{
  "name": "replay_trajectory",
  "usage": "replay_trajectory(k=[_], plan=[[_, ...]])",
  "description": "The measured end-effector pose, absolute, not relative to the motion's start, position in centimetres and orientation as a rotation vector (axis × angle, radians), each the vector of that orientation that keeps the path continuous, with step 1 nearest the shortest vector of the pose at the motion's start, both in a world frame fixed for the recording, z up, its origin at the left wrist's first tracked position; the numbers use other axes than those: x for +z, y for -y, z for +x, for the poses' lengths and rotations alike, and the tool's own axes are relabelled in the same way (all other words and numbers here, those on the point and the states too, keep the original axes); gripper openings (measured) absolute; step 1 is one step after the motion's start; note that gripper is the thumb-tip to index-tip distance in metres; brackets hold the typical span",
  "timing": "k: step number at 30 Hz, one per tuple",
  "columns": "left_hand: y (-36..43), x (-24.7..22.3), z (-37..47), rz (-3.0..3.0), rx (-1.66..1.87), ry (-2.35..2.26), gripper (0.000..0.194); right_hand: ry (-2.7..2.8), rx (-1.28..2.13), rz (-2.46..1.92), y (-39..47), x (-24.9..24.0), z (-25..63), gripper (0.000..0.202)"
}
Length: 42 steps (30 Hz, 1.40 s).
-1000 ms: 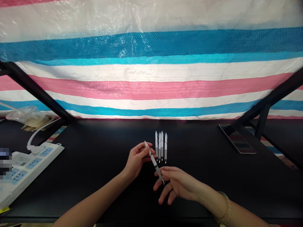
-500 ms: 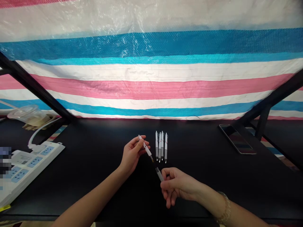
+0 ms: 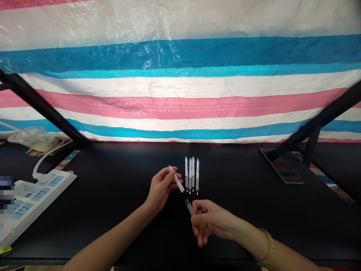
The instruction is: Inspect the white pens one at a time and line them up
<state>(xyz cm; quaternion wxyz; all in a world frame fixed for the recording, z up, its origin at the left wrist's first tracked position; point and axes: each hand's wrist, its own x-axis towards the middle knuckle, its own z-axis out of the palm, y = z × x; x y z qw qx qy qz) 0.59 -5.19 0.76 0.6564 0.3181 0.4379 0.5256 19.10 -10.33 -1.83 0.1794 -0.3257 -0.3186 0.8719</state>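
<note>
My left hand [image 3: 163, 186] pinches the white upper barrel of a pen [image 3: 179, 185], which slants down to the right. In my right hand [image 3: 207, 220], between thumb and forefinger, is the grey lower barrel of the pen [image 3: 189, 207], its opening facing the upper part. The two parts are close and roughly in line; a small dark gap shows between them. Just beyond the hands, several white pens [image 3: 192, 175] lie side by side on the black table, tips toward me.
A smartphone [image 3: 282, 166] lies at the right on the black table [image 3: 239, 169]. At the left are a white power strip [image 3: 42, 199] with a plugged-in cable and a clear plastic cup [image 3: 31, 135]. Black metal bars [image 3: 47, 109] flank the table before a striped sheet [image 3: 180, 105].
My left hand has moved down and right with the upper barrel, narrowing the gap to the lower barrel. The refill that stuck out is now mostly out of sight. My right hand has barely moved.
</note>
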Motion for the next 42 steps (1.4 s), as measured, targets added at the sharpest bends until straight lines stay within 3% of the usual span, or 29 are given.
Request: replay_trajectory(k=[21,42], plan=[[5.9,-0.1,0.8,0.754,1.076,-0.876,0.021,0.754,2.429,-0.934,10.0,-1.5,18.8,0.042],[5.7,0.1,0.8,0.732,1.107,-0.923,0.021,0.847,2.406,-0.971,10.1,-2.0,19.2,0.041]])
